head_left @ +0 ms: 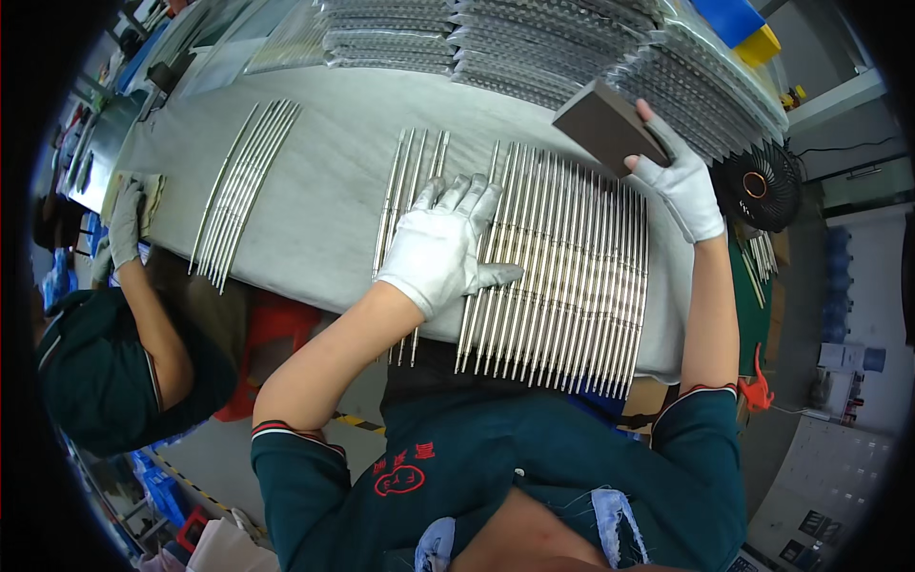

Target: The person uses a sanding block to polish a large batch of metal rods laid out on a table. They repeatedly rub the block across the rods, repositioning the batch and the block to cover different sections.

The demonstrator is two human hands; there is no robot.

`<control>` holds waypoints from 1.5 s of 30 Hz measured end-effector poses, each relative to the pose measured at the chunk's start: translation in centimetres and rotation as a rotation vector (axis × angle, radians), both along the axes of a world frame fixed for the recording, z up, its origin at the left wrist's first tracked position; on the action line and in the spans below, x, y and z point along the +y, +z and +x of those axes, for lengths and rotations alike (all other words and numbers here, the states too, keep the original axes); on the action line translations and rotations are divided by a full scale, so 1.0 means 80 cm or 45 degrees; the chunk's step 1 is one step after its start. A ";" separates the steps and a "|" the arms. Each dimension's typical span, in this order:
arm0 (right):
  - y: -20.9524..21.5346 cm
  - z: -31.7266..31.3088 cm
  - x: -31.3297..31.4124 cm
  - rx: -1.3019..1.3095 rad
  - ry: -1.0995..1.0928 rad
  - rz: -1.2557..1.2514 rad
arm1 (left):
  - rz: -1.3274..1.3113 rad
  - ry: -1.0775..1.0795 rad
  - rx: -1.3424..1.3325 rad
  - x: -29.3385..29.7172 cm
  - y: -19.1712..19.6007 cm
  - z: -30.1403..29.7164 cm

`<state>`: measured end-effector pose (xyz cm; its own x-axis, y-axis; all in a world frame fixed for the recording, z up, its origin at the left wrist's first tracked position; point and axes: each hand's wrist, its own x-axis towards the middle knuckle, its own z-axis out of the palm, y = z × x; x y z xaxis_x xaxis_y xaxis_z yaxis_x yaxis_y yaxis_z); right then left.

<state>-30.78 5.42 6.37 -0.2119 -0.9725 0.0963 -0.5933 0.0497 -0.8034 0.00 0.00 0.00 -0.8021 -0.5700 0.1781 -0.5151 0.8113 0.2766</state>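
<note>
Many slim silvery metal rods (562,276) lie side by side in a wide row on the table in front of me, their near ends reaching past the edge. A smaller group of the same rods (393,205) lies to the left of it. My gloved left hand (434,250) rests flat across the gap between the two groups, fingers stretched forward and thumb out over the wide row. My gloved right hand (684,186) grips a dark brown rectangular block (605,124) above the far right part of the rods. Its bare thumb and a fingertip show at the block's edge.
Another bundle of rods (243,191) lies farther left on the pale cloth-covered table (324,210). Plastic-wrapped stacks of rods (543,43) line the back. A black fan (758,186) stands at right. A co-worker's gloved hand (126,224) is at the far left.
</note>
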 end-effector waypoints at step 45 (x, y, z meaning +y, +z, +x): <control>-0.085 -0.037 0.039 0.499 -0.331 -0.354 | -0.044 -0.082 -0.387 0.026 0.024 0.000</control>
<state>-33.70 8.54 -0.45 -0.3384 -0.8197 0.4621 -0.8474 0.0519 -0.5285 0.01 2.05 1.90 -0.8559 -0.5139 -0.0569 -0.5171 0.8512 0.0899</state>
